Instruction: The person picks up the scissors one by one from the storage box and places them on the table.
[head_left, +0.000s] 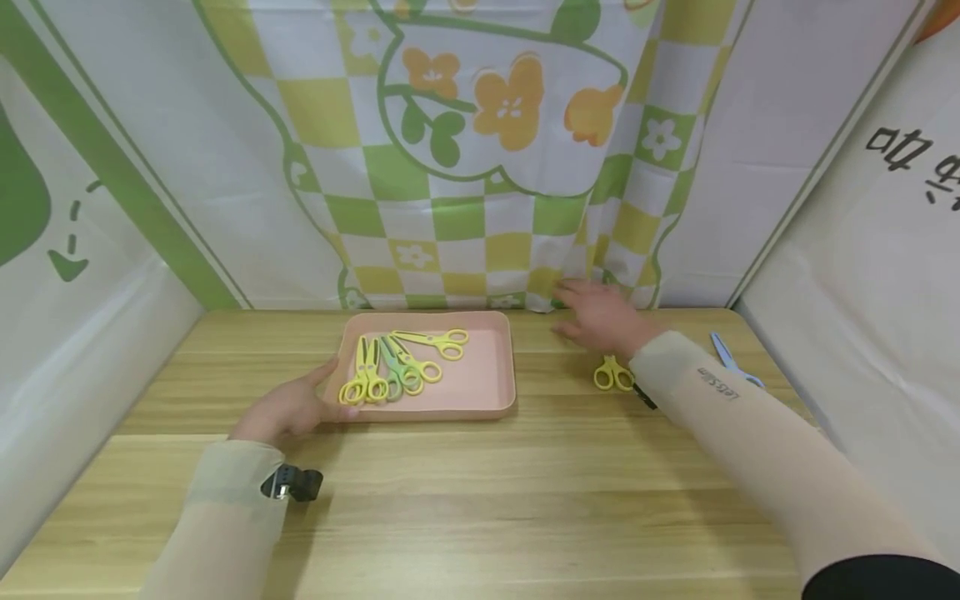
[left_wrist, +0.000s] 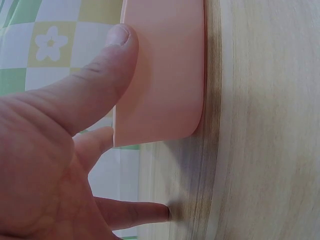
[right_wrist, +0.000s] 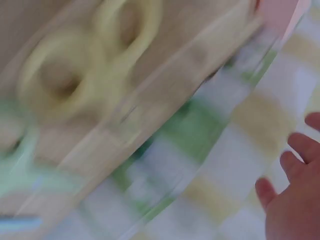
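Note:
My left hand [head_left: 296,408] is at the left end of a pink tray [head_left: 476,383], thumb against its front wall. In the left wrist view its fingers extend near the tray's corner, one reaching the tabletop. Several yellow scissors [head_left: 442,340] and a green pair [head_left: 392,358] lie in the tray. My right hand [head_left: 600,317] is near the table's back edge, fingers extended and holding nothing. Yellow scissors [head_left: 613,375] lie below its wrist, partly covered by the sleeve. Blurred green scissors [right_wrist: 30,165] appear beside them in the right wrist view; my arm hides these from the head view.
Blue scissors [head_left: 733,360] lie on the wooden table [head_left: 487,500] at the right, beyond my forearm. A checked, flower-patterned curtain [head_left: 465,217] hangs along the back edge. White panels [head_left: 862,275] stand at both sides.

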